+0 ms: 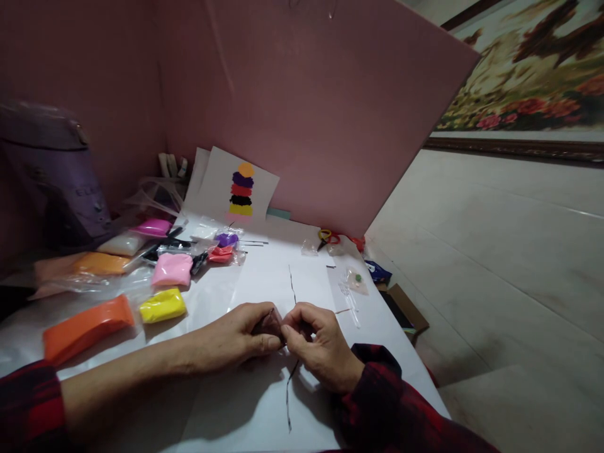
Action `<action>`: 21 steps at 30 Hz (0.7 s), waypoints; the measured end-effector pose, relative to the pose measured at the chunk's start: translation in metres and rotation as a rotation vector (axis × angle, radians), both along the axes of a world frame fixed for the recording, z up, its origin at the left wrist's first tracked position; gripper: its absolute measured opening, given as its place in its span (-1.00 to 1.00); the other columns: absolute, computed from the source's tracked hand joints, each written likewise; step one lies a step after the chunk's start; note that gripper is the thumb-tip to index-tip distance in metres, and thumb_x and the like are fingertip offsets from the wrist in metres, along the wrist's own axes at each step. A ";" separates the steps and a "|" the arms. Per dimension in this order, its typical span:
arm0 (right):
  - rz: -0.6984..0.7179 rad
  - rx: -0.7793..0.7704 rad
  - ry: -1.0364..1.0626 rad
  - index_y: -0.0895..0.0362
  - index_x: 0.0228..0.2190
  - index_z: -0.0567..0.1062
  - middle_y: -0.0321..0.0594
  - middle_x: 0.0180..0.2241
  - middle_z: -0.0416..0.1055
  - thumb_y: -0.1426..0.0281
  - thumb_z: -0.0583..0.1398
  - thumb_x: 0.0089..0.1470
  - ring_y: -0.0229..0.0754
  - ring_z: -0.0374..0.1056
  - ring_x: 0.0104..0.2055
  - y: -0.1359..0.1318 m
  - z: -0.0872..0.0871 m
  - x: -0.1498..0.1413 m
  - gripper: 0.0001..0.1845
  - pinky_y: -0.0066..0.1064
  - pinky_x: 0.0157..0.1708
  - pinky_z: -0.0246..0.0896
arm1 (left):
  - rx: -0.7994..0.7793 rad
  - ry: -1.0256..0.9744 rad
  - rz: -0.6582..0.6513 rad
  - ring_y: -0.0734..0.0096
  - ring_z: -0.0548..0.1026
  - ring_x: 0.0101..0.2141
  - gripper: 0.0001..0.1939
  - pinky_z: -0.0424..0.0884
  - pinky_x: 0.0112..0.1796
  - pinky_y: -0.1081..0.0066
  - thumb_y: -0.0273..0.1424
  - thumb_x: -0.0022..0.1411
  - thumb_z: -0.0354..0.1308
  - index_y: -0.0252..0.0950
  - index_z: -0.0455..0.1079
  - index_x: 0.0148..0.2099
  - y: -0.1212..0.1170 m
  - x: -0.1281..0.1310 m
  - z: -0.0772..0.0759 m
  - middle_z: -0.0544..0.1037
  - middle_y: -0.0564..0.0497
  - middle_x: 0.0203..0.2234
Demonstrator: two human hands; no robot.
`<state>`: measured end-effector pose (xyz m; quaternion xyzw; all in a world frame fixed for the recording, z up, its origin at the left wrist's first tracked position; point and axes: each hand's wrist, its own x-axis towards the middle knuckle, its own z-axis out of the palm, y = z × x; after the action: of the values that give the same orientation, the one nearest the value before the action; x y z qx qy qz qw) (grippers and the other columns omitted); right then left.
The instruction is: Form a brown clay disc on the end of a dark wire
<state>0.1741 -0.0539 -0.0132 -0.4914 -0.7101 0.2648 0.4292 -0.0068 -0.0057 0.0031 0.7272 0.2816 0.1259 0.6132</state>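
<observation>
My left hand (243,336) is closed around a small dark brown packet (270,322), much of it hidden by the fingers. The fingers of my right hand (321,343) pinch together at its right edge, meeting my left fingertips. Both hands are low over a white sheet of paper (264,283). A thin black line or strip (291,283) shows beyond my hands, and another thin black strip (289,402) shows below them. Whether these two join is hidden. To the right of my right hand lies a thin brownish strip (343,311).
To the left lie an orange packet (89,330), a yellow packet (163,306), a pink packet (172,269) and several others. A card with stacked coloured patches (241,190) leans against the pink wall (292,113). Scissors (323,238) lie at the back, clear bags nearby.
</observation>
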 end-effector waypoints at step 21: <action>0.019 -0.159 0.128 0.15 -0.58 0.37 -0.35 -0.63 0.20 0.31 0.15 0.05 -0.33 0.08 -0.56 0.002 0.006 0.003 -0.76 -0.48 -0.55 0.01 | -0.129 -0.067 0.057 0.58 0.24 -0.60 -0.68 0.11 -0.59 0.51 -0.12 0.19 0.11 -0.27 0.17 -0.31 0.000 0.000 0.003 0.30 0.18 -0.56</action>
<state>0.1769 -0.0523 -0.0077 -0.4993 -0.6625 0.3552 0.4308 -0.0072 -0.0056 0.0065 0.6734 0.2890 0.1490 0.6639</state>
